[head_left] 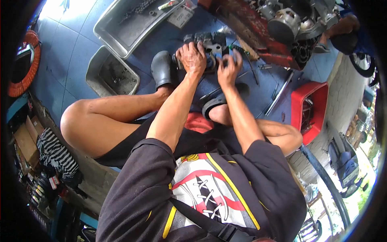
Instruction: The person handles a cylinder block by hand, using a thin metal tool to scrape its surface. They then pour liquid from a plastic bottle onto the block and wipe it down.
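Between my feet on the floor sits a metal engine part (214, 49) with a dark, blocky far side. My left hand (192, 59) lies over its left side, fingers wrapped onto it. At its right side is my right hand (229, 69), fingers bent and slightly blurred; I cannot tell what they hold. A green-handled tool (237, 49) lies just beyond the right fingers. Near my right shoe (225, 99), a thin dark tool (210, 94) rests on the floor.
A large grey tray (105, 29) and a smaller grey bin (93, 66) stand to the left. At the upper right, a red metal stand (258, 32) bears engine parts (284, 26). Long metal tools (279, 93) and a red bin (297, 117) lie to the right. A person's leg (340, 30) shows beyond.
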`<state>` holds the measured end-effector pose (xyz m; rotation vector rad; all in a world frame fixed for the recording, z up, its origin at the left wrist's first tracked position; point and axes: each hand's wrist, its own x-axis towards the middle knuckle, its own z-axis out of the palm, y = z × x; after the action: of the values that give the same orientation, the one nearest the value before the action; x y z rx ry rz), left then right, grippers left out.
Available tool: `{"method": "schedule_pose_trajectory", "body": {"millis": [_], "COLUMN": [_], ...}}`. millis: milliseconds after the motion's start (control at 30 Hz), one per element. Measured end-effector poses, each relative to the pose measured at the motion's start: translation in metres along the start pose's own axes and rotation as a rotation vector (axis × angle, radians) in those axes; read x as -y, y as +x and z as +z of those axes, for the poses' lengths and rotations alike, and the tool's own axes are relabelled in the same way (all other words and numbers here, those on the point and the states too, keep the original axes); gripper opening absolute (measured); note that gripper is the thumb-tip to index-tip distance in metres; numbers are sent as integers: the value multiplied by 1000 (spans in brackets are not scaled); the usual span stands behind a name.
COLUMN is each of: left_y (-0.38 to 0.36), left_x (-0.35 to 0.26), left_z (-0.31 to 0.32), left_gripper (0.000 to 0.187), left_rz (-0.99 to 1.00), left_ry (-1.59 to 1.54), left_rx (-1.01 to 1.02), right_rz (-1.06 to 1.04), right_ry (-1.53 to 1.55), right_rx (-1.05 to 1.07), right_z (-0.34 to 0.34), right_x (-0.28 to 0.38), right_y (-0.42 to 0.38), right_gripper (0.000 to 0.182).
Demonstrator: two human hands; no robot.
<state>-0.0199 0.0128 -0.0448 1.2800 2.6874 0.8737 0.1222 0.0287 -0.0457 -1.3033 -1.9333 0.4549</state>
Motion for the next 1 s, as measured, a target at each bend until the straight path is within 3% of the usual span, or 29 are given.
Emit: {"method": "schedule_pose_trajectory", "body": {"millis": [100, 200, 367, 533, 700, 833, 967, 1000], "left_y": [3, 3, 6, 9, 8, 8, 10, 7], "left_x": [-2, -3, -1, -4, -6, -4, -5, -7], "left_z": [6, 3, 9, 13, 7, 10, 10, 8], "left_gripper": [32, 34, 34, 33, 29, 30, 30, 30], "left_rz": [-104, -96, -127, -163, -175, -146, -159, -164], "left_ry": [19, 17, 13, 77, 22, 51, 29, 29], "left_rx": [-44, -70, -78, -120, -77, -113, -92, -90], "right_rz": [36, 25, -8, 53, -90, 58, -143, -88], "right_ry": [-31, -36, -64, 20, -40, 58, 62, 19], "right_rx": [43, 52, 93, -17, 77, 62, 117, 139], "right_z": [-1, -8, -1, 3, 22, 12, 20, 16], "right_x": [13, -20, -1, -14, 16, -32, 6, 17], "right_y": [22, -28, 17, 0, 66, -8, 66, 72], "right_gripper": [20, 18, 20, 24, 29, 27, 26, 26]}}
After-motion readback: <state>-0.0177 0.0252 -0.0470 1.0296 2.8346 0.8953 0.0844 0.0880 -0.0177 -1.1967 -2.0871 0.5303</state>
